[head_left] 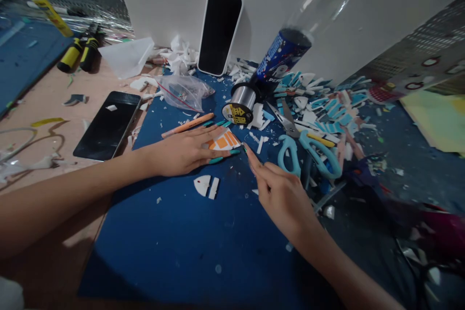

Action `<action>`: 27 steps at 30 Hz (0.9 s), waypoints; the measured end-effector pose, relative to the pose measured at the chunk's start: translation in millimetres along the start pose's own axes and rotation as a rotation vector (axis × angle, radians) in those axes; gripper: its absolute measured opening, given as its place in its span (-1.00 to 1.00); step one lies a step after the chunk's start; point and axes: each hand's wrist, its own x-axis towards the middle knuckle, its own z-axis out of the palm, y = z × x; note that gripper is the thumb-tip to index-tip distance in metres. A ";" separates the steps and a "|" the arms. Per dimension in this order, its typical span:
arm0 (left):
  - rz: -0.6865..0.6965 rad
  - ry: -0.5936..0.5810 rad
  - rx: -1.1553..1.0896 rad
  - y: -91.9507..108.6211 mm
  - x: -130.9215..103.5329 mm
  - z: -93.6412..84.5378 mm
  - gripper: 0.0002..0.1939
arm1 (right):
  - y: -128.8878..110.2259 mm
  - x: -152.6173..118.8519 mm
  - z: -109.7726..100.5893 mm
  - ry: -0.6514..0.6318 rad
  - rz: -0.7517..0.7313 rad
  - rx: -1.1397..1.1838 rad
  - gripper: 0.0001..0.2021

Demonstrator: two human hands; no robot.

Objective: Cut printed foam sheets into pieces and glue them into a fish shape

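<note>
My left hand lies flat on the blue mat, fingers spread, pressing down a small orange-and-white cut piece. My right hand is curled, its forefinger tip touching the right edge of that piece. Whether it pinches a thin tool I cannot tell. Two white cut scraps lie just below my left hand. An orange pencil rests just beyond my left fingers.
Teal scissors lie right of my right hand amid a heap of blue and white scraps. A wire spool, a bottle, a plastic bag, an upright phone and a flat phone surround the mat.
</note>
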 end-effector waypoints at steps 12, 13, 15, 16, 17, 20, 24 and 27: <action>-0.043 -0.027 -0.018 2.7 0.6 -2.3 -0.54 | -1.7 -0.1 -1.3 -0.028 0.013 0.004 -0.50; -0.036 -0.026 -0.013 2.5 0.5 -2.1 -0.53 | -1.5 0.1 -0.8 -0.027 0.011 0.000 -0.49; -0.021 -0.024 -0.002 2.1 0.6 -1.9 -0.54 | -1.0 1.5 -0.2 -0.037 0.007 -0.012 -0.48; -0.018 -0.024 0.002 2.1 0.7 -1.9 -0.54 | -0.8 2.3 -0.1 -0.042 0.006 -0.016 -0.48; -0.017 -0.024 0.007 2.2 0.9 -2.0 -0.54 | -0.6 3.1 -0.4 -0.044 0.007 -0.018 -0.47; -0.023 -0.026 0.022 3.0 1.3 -2.9 -0.55 | 0.6 4.1 -2.5 -0.047 0.004 -0.012 -0.48; -0.035 -0.029 0.027 3.7 1.6 -3.9 -0.55 | 2.6 2.6 -4.8 -0.045 -0.019 0.006 -0.49; -0.031 -0.031 0.029 3.1 1.4 -3.1 -0.55 | 3.3 2.7 -4.2 -0.032 -0.021 0.022 -0.50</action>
